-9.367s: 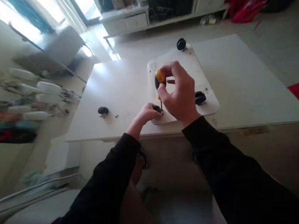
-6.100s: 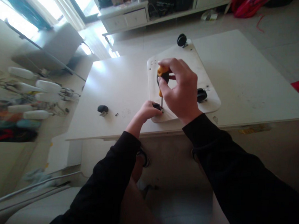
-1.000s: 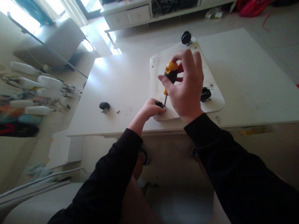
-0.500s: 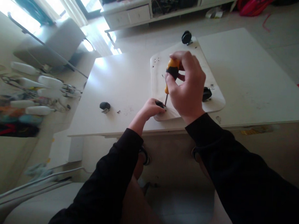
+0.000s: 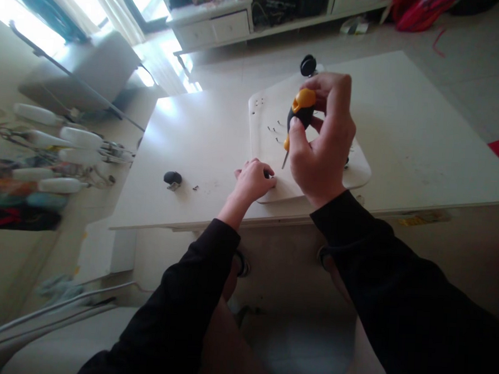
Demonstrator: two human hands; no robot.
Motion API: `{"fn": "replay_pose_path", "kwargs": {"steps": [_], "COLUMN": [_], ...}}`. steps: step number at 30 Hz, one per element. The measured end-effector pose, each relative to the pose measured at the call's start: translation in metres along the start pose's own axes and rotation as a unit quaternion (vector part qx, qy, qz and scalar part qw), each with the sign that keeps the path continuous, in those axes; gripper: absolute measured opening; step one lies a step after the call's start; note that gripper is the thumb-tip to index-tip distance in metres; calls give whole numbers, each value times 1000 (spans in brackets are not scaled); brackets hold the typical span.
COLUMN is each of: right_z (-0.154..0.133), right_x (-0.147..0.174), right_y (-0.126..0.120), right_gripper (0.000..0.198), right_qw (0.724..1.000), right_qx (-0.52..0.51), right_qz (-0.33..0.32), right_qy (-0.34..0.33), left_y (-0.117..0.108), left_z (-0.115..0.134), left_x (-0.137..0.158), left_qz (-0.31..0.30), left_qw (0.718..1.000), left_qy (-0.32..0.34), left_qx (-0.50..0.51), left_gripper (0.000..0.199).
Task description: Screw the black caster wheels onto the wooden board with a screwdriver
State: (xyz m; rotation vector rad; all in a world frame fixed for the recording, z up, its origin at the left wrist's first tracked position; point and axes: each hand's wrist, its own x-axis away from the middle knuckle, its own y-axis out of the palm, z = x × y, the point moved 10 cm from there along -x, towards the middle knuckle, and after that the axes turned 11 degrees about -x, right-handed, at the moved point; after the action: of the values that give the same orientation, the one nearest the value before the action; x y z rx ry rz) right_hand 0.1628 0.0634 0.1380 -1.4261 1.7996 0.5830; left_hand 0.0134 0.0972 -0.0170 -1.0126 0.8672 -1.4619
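Note:
My right hand grips a yellow and black screwdriver, its shaft pointing down and its tip raised above a white board. My left hand is closed around a black caster wheel at the board's near left corner; the fingers hide most of it. Several small screws stand or lie on the board. Another caster is at the board's far corner. A third caster at the right is mostly covered by my right hand.
The board lies on a white table. To the left on the table sit a loose caster and a small screw. A white cabinet stands beyond the table, and a grey ottoman is at the far left.
My right hand has lifted the screwdriver up and away from the caster, tilting it. My left hand has shifted its fingers over the caster. Screws on the board are now uncovered.

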Motion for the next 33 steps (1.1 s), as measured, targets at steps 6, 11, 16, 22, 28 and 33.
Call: {"fn": "replay_pose_path", "kwargs": {"steps": [6,11,16,22,28,33], "right_z": [2,5,4,10,17,14], "right_x": [-3,-6,-6,-5,-2,1], "right_y": [-5,-11,-20,-27,-32,-41], "right_gripper": [48,47,41,39,32,35], "right_qw": [999,996,998,998,997,997], "right_qx": [30,50,36,19,2,-9], "right_qz": [-7,-4,20,43,38,46], "right_qy": [32,71,44,34,72,54], "left_y": [-3,-3,-11,-50,-57,-58], "left_z": [20,21,14,-38,-124,-193], "left_x": [4,3,-4,-10,1,24], "left_qz": [48,46,55,114,79,52], "left_qw": [989,989,997,981,971,957], "left_qy": [28,8,-35,-125,-215,-282], "left_qx": [-134,-137,-43,96,64,39], "left_gripper": [11,14,6,12,16,20]}}
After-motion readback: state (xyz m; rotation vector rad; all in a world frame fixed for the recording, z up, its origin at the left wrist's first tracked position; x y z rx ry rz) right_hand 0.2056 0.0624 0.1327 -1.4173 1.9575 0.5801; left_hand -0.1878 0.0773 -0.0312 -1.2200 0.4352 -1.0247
